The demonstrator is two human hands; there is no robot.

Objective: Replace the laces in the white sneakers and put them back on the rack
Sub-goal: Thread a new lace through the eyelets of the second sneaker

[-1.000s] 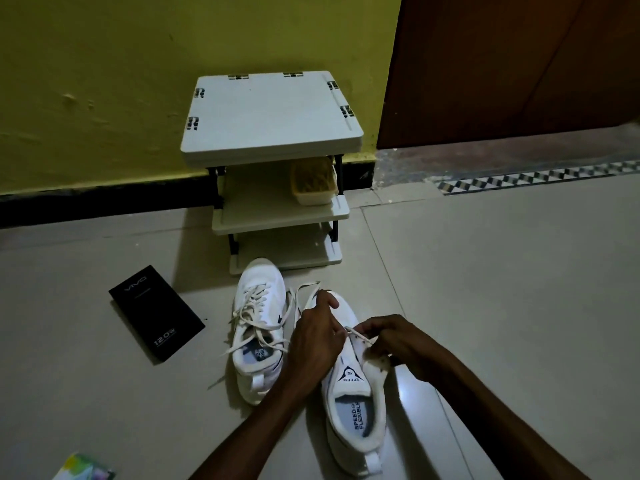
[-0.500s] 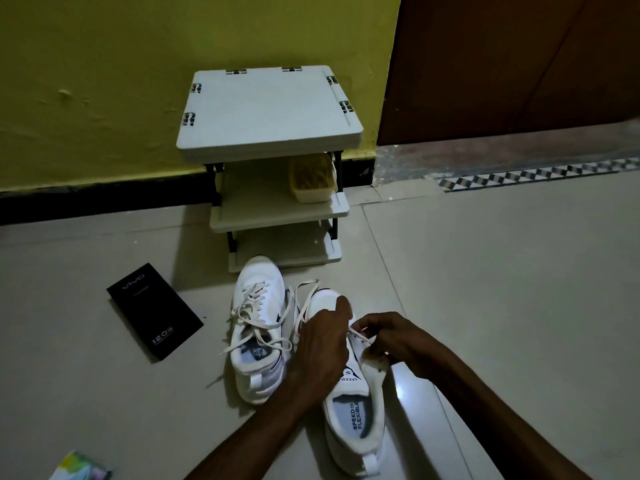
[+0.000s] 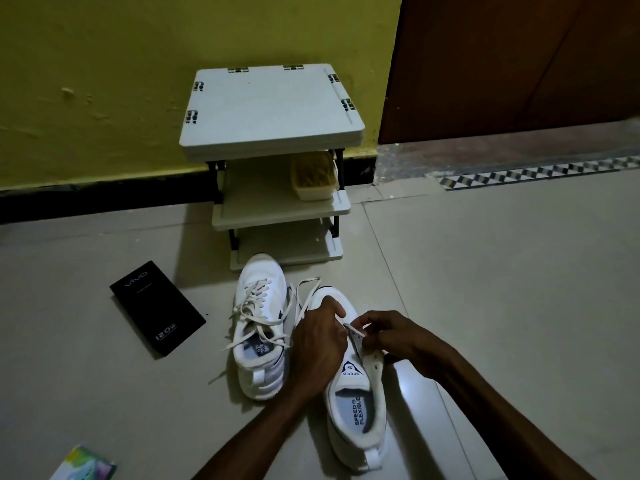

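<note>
The rack is backed against the yellow wall, so it can be approached only from the front and sides. Its top is bare. The right of its middle shelf is taken by a small container and the left is open. Its bottom shelf seems open, though part is lost in shadow. Directly before the rack the way is blocked by the laced sneaker, toe just beside the bottom shelf, and by the unlaced sneaker, covered by the left hand and pinched at its eyelet edge by the right hand. A black box lies front-left of the rack. Open floor is left to the rack's right.
</note>
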